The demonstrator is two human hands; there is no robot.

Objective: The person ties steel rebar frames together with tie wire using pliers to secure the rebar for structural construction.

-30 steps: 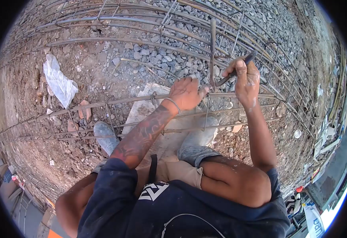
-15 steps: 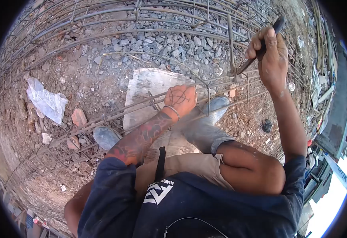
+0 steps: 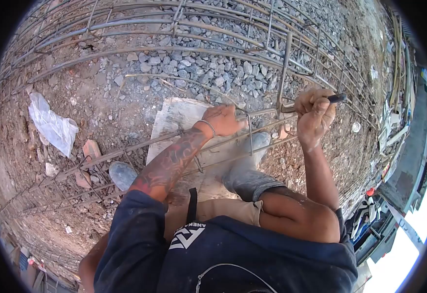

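Observation:
A slim cage of long steel bars joined by stirrups, the rebar cage [image 3: 140, 145], lies slantwise in front of me. My left hand [image 3: 222, 120] is closed over its upper bar, beside a stirrup [image 3: 250, 134]. In my right hand [image 3: 316, 115] is an angled metal tool [image 3: 284, 73], held by the arm that ends in a black tip [image 3: 338, 98]. The tool's other arm points up, and its corner meets the upper bar. My right fingers wrap round the grip.
A pale board [image 3: 172, 119] lies beneath the cage near my boots [image 3: 123, 176]. Grey gravel [image 3: 213, 73] and a larger rebar cage [image 3: 140, 22] lie beyond. To the left are a clear plastic bag [image 3: 52, 124] and broken bricks [image 3: 91, 149].
My right hand has come down and slightly left, swinging the tool's grip down towards the bars. My left hand stays on the upper bar, its wrist turned a little.

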